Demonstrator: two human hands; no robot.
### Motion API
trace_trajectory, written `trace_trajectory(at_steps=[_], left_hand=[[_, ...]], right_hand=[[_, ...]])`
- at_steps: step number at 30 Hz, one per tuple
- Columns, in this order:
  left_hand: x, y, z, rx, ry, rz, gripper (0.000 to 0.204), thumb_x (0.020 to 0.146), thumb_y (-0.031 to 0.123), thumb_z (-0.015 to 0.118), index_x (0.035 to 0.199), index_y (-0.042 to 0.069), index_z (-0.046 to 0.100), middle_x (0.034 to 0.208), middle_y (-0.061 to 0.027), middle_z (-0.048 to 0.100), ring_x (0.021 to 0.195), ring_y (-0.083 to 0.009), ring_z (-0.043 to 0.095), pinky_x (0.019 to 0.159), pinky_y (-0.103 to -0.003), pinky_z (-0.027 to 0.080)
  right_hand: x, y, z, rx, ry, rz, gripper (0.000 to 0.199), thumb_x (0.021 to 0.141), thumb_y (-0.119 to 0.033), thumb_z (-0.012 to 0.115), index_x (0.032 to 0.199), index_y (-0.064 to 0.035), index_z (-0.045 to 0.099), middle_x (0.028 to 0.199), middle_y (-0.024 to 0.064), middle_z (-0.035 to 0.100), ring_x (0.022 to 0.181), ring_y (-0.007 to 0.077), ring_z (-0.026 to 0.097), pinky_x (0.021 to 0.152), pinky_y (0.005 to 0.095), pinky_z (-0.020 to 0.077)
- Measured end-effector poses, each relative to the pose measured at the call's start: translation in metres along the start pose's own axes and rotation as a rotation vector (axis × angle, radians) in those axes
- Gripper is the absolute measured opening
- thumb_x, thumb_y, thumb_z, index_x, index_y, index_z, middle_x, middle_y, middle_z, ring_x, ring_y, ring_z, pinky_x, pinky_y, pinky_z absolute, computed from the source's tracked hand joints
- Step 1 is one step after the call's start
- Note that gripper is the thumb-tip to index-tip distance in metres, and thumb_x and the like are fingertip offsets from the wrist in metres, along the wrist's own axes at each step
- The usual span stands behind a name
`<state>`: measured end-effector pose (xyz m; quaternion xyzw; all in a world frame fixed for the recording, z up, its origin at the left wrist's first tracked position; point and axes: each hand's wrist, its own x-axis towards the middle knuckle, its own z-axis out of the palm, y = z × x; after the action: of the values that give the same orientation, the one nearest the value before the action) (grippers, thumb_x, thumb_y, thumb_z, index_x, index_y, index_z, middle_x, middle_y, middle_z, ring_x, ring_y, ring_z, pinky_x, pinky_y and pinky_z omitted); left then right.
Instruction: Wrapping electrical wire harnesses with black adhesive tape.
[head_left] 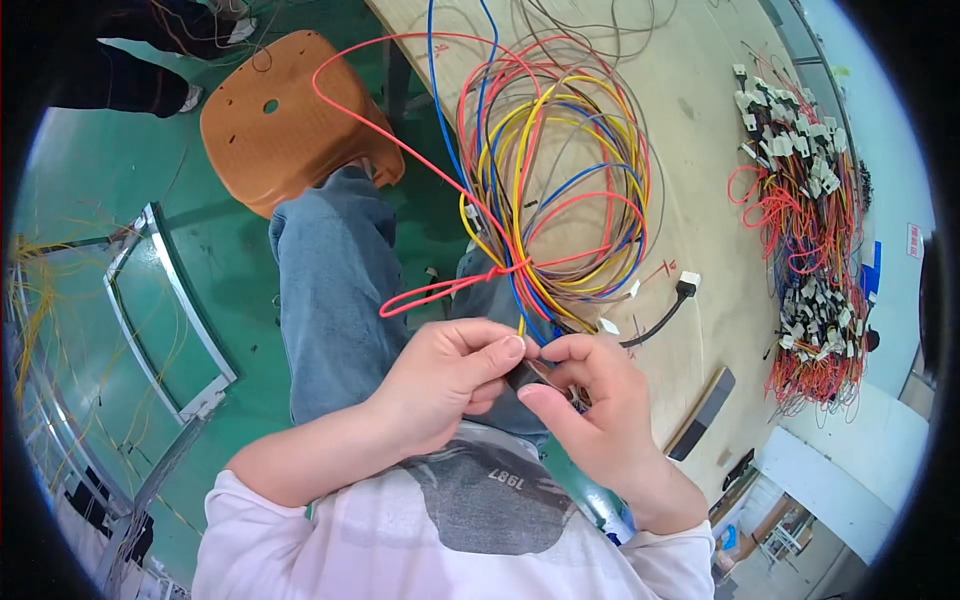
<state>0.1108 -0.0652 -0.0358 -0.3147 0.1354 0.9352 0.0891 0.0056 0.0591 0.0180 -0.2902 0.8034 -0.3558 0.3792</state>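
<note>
A large coil of red, yellow, blue, brown and black wires (545, 255) lies at the table's edge, cinched by a red wire whose loop (430, 292) sticks out to the left. Below the coil, its wire ends run down to my hands. My left hand (450, 378) pinches the wires between thumb and forefinger, a yellow one showing at the tips. My right hand (600, 395) has thumb and fingers closed around a short black piece (524, 375) on those wires, tape or sleeving, I cannot tell which. Its fingers partly cover small metallic ends.
On the wooden table (690, 130), a black cable with a white connector (688, 283) and a dark grey bar (702, 412) lie to my right. Bundled harnesses (815, 240) with white connectors fill the far right. An orange stool (290, 120) and metal frame (170, 310) stand left.
</note>
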Motion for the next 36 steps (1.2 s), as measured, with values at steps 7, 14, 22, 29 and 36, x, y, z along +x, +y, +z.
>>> trace_trajectory(at_steps=[7, 14, 22, 29, 36], left_hand=[[-0.004, 0.006, -0.003, 0.112, -0.020, 0.086, 0.012, 0.086, 0.011, 0.056, 0.086, -0.001, 0.060, 0.064, 0.0039, 0.047, 0.048, -0.0040, 0.036, 0.042, -0.019, 0.026], [-0.006, 0.004, -0.004, 0.945, 0.094, 0.651, 0.008, 0.074, 0.002, 0.066, 0.078, 0.000, 0.061, 0.072, -0.0051, 0.051, 0.058, -0.0101, 0.048, 0.049, -0.023, 0.038], [-0.007, 0.010, -0.003, 1.329, 0.080, 0.813, 0.010, 0.075, 0.004, 0.064, 0.075, 0.001, 0.054, 0.069, -0.0119, 0.049, 0.060, -0.0265, 0.050, 0.051, -0.033, 0.042], [-0.004, 0.029, -0.008, 1.065, -0.346, 0.465, 0.020, 0.085, 0.013, 0.052, 0.071, 0.001, 0.044, 0.065, -0.0086, 0.044, 0.059, -0.0223, 0.044, 0.056, -0.033, 0.038], [-0.002, 0.032, -0.026, 1.227, -0.099, 0.461, 0.019, 0.085, 0.014, 0.054, 0.074, 0.000, 0.047, 0.066, -0.0115, 0.047, 0.062, -0.0236, 0.050, 0.056, -0.034, 0.040]], right_hand=[[0.015, -0.017, -0.007, -0.314, -0.148, -0.168, 0.023, 0.072, -0.011, 0.064, 0.091, -0.0040, 0.056, 0.065, 0.0064, 0.058, 0.062, 0.0233, 0.051, 0.056, 0.0344, 0.0412], [0.031, -0.025, -0.012, -0.147, -0.418, 0.169, 0.011, 0.077, -0.010, 0.057, 0.085, -0.0023, 0.059, 0.051, 0.0028, 0.048, 0.045, 0.0067, 0.042, 0.042, 0.0259, 0.0314], [0.042, -0.018, -0.018, 0.074, -0.562, 0.259, 0.019, 0.078, -0.020, 0.058, 0.075, -0.0005, 0.057, 0.057, 0.0116, 0.055, 0.050, 0.0214, 0.055, 0.050, 0.0326, 0.0414], [0.038, -0.011, -0.032, 0.204, -0.693, 0.268, 0.014, 0.081, -0.014, 0.061, 0.075, -0.0032, 0.057, 0.057, -0.0004, 0.054, 0.051, 0.0035, 0.049, 0.046, 0.0208, 0.0379], [-0.019, 0.038, -0.137, 0.232, 0.050, 0.283, 0.013, 0.081, -0.009, 0.060, 0.074, 0.0022, 0.059, 0.059, 0.0002, 0.055, 0.049, 0.0063, 0.048, 0.042, 0.0212, 0.0350]])
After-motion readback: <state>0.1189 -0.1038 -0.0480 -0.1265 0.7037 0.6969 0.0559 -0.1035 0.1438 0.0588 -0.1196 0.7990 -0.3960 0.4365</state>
